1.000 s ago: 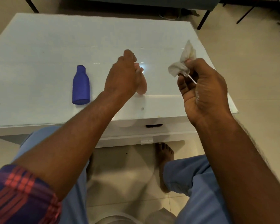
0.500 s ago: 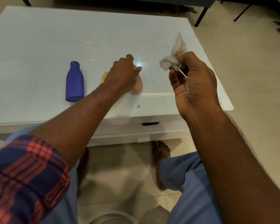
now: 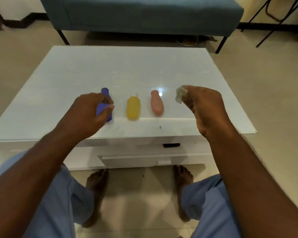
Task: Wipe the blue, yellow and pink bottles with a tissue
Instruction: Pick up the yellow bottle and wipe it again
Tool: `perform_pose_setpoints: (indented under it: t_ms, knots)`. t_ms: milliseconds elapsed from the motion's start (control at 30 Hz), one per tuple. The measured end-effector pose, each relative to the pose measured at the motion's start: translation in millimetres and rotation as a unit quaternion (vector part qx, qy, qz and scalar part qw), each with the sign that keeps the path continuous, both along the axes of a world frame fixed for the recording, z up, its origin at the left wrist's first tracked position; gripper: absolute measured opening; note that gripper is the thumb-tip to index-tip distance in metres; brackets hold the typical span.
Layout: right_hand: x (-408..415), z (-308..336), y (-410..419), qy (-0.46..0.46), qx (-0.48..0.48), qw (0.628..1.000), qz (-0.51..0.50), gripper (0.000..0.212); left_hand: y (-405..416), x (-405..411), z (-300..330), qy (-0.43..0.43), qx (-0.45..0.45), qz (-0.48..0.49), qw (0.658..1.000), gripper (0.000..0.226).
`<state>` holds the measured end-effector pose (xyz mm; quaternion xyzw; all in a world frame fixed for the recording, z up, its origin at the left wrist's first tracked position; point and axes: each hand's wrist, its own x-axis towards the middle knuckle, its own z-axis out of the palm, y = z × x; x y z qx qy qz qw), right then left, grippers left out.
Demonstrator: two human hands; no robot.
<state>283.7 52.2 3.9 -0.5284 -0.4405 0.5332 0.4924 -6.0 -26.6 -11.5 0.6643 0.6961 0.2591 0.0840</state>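
Within left grip: blue bottle

no readable text, no labels, no brands, no numbers

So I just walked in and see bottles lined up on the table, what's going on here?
A seated person is cleaning three small bottles on the white table. The left hand is closing on the blue bottle, which lies at the left of the row. The right hand holds a crumpled tissue in a pinch above the table. The yellow bottle and pink bottle lie untouched between the hands.
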Motion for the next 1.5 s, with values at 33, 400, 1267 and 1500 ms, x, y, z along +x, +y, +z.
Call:
perform_pose_setpoints:
  t_ms: [33, 400, 1267, 1500]
  knots:
    - [-2, -4, -1, -0.083, 0.011, 0.996, 0.014, 0.012, -8, -5, -3, -0.008, -0.018, 0.016, 1.0, 0.02]
    - [-39, -50, -13, -0.636, -0.095, 0.702, 0.306, 0.067, -5, -12, -20, -0.015, -0.039, 0.016, 0.999, 0.031]
    - [-69, -29, -51, -0.554, 0.138, 0.815, 0.098, 0.1, 23, 74, -17, 0.205, 0.073, 0.016, 0.976, 0.116]
    - [-66, -23, -64, -0.523, 0.085, 0.838, 0.13, 0.101, 25, 83, -54, 0.192, 0.061, -0.024, 0.979, 0.135]
